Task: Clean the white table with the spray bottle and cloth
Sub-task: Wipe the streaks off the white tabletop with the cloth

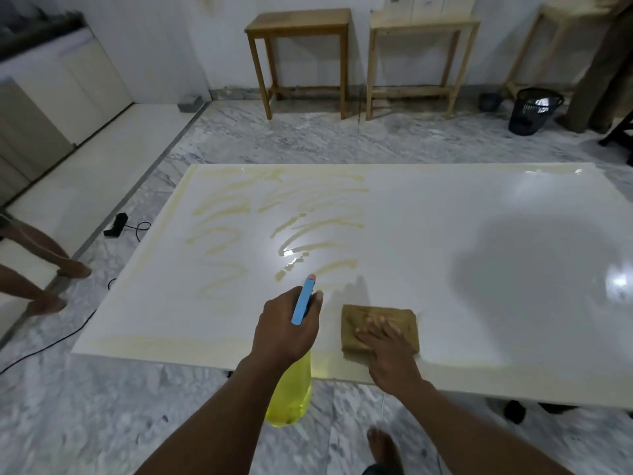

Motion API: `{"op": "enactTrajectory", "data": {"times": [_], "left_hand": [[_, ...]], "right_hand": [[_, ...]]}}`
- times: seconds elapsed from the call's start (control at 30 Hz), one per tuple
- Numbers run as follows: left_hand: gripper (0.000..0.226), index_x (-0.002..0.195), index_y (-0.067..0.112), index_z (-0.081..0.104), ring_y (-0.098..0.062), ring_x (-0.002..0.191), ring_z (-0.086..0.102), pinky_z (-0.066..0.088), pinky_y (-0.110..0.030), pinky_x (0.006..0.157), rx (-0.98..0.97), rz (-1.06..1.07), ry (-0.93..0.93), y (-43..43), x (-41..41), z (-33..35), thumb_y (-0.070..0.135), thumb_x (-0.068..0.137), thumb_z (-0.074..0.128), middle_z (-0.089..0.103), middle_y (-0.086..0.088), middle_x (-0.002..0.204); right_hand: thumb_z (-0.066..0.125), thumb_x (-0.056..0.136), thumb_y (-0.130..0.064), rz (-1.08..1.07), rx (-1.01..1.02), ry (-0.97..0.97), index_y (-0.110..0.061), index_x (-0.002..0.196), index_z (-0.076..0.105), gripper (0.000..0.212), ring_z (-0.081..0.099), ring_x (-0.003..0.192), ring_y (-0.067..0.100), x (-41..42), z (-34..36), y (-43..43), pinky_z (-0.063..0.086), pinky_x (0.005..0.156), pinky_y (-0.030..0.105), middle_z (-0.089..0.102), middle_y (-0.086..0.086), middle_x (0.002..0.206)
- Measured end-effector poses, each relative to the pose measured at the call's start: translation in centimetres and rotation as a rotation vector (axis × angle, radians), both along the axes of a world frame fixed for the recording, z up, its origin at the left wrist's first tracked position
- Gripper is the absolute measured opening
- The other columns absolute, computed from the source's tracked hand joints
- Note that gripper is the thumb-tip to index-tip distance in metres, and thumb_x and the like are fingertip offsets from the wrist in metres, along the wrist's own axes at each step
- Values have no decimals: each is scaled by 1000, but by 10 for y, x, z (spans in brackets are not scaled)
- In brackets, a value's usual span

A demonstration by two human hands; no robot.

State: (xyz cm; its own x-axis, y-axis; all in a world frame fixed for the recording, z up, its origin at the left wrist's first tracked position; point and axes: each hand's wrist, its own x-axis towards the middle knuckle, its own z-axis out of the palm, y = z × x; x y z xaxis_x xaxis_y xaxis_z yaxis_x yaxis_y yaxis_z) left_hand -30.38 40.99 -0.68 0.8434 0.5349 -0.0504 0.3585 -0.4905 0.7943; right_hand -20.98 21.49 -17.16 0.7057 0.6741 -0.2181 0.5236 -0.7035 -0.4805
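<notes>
Streaks point(219, 231) marked the table point(479, 234); my left hand point(286, 332) gripped the bottle point(291, 395), my right hand point(387, 347) lay flat on the cloth point(376, 311), so I judged wiping was due next.

**Bare arms, bare foot**

The left forearm point(219, 416) and right forearm point(462, 423) are uncovered from the near edge to the wrists. The left hand point(286, 332) and right hand point(388, 353) are bare too. A bare foot point(383, 447) shows near, beside a dark patch point(380, 470) too cropped to identify.

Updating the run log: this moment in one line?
left hand: grips spray bottle; right hand: flat on cloth; table: yellow streaks
</notes>
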Motion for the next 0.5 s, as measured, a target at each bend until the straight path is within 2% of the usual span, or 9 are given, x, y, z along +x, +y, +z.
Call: {"op": "enactTrajectory", "data": {"times": [0.07,0.13,0.17,0.2,0.23,0.3,0.33,0.43,0.5], "left_hand": [[46,88,15,66,-34,60,69,63,-56,62,10,-5,-2,3,0,4,59,95,54,65,-10,67],[45,83,16,63,-33,58,70,62,-57,62,17,-21,-1,7,7,9,58,96,54,65,-10,67],[44,81,16,62,-33,59,70,61,-57,62,19,-28,-1,10,13,11,58,96,54,65,-10,67],[44,79,17,60,-33,59,70,61,-57,63,23,-32,1,14,21,12,57,97,54,65,-10,67],[44,78,17,58,-33,60,70,61,-57,64,26,-37,4,18,30,14,56,97,54,65,-11,67],[43,78,18,58,-33,62,70,62,-57,65,26,-48,5,27,51,17,55,99,54,65,-10,68],[42,78,19,59,-33,63,71,63,-57,65,29,-49,9,34,64,17,56,99,54,65,-9,69],[41,78,20,57,-33,63,71,62,-57,66,42,-48,18,58,113,18,54,100,54,64,-8,69],[41,80,18,59,-34,64,70,62,-58,66,36,-37,14,72,142,19,53,100,54,65,-10,71]], "right_hand": [[38,88,-25,14,20,11,-28,140,55,55,25,150,21,4,6,-5,16,121,40,37,-5,156],[40,98,-33,-7,172,-107,-26,124,69,39,58,127,20,21,16,0,45,109,36,64,-3,134],[45,98,-31,-40,200,-57,-27,117,73,34,65,115,18,34,32,5,53,99,35,70,-4,122],[49,96,-28,-73,146,53,-27,113,74,30,66,110,18,52,51,13,53,94,31,72,-5,115],[53,93,-27,-85,24,207,-24,104,74,24,66,104,19,71,69,20,51,86,28,71,-4,105],[63,83,-29,-73,-68,439,-13,82,71,18,68,87,25,120,94,34,46,70,27,67,-1,81],[64,78,-27,-78,-97,501,-6,82,71,22,69,85,29,146,106,42,46,69,30,67,4,78],[61,78,-17,-279,-48,894,7,106,69,38,69,87,36,228,127,69,55,76,38,73,22,99],[56,83,-7,-300,-54,1000,10,112,65,36,70,86,36,273,139,89,57,77,41,70,28,105]]}}
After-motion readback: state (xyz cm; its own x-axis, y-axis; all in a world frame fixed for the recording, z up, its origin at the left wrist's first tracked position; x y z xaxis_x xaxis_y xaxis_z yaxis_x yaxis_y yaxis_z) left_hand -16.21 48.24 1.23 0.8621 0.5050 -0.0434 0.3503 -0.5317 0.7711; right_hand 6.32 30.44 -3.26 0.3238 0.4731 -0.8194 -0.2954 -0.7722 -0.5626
